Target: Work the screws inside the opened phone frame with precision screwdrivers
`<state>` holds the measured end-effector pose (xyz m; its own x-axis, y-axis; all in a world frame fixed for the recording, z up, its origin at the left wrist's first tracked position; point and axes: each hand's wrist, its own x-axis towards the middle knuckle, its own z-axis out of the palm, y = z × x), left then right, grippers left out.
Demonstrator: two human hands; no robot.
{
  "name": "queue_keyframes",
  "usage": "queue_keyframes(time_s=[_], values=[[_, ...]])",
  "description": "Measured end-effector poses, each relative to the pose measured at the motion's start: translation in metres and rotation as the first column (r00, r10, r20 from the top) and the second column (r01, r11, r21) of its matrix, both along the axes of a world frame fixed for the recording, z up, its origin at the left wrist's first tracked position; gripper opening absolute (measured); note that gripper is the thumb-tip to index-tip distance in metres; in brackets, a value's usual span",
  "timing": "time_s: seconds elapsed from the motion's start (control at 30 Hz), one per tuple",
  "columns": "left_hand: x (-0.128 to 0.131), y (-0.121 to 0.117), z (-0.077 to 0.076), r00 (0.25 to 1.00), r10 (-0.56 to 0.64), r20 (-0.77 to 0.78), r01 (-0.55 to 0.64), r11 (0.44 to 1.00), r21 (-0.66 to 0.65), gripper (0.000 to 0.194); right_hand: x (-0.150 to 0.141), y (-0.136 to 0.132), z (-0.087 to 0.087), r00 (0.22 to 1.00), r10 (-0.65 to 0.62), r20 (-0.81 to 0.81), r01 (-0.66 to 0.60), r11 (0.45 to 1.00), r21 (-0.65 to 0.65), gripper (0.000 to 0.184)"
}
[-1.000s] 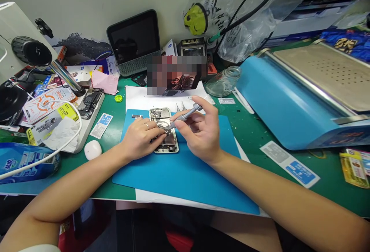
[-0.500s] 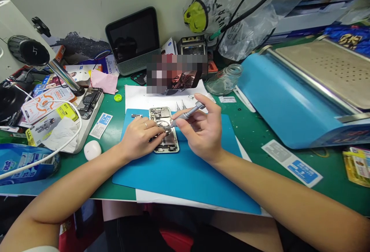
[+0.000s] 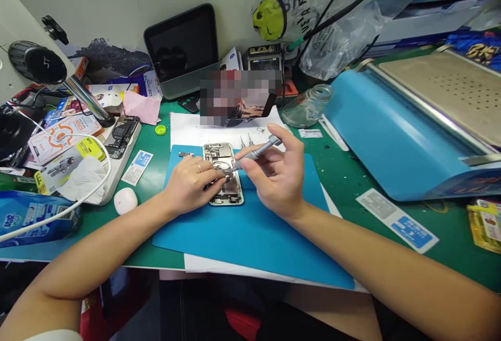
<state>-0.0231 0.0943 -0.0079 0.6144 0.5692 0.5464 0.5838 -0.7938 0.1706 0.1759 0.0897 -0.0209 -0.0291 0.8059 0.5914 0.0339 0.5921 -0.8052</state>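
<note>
Head camera view: at the centre of the frame, an opened phone (image 3: 230, 191), its inner parts exposed, lies on a blue mat (image 3: 242, 242) on a green workbench (image 3: 344, 174). The left hand (image 3: 194, 182), wearing a ring, reaches in from the left, fingers bent and fingertips together over the phone's middle; whether they pinch a small part cannot be told. The right hand (image 3: 278, 177), just right of centre, is partly curled, its thumb and fingers closed around a slim grey screwdriver (image 3: 256, 153). The tool slants down leftward, its lower end beside the left fingertips.

Above the mat lies white paper (image 3: 186, 130). A glass jar (image 3: 307, 107) lies tilted right of it. A blue machine (image 3: 364, 137) fills the right side; a dark-screened display (image 3: 182, 49) leans at upper centre-left. A small white case (image 3: 126, 201) sits left of the mat.
</note>
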Motion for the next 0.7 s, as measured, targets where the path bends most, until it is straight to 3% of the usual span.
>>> queue_keyframes(time_s=[0.7], values=[[0.0006,-0.0002,0.0023,1.0,-0.013,0.004,0.013,1.0,0.004,0.021,-0.0009,0.0005,0.0001,1.0,0.008,0.008,-0.008,1.0,0.004,0.052]])
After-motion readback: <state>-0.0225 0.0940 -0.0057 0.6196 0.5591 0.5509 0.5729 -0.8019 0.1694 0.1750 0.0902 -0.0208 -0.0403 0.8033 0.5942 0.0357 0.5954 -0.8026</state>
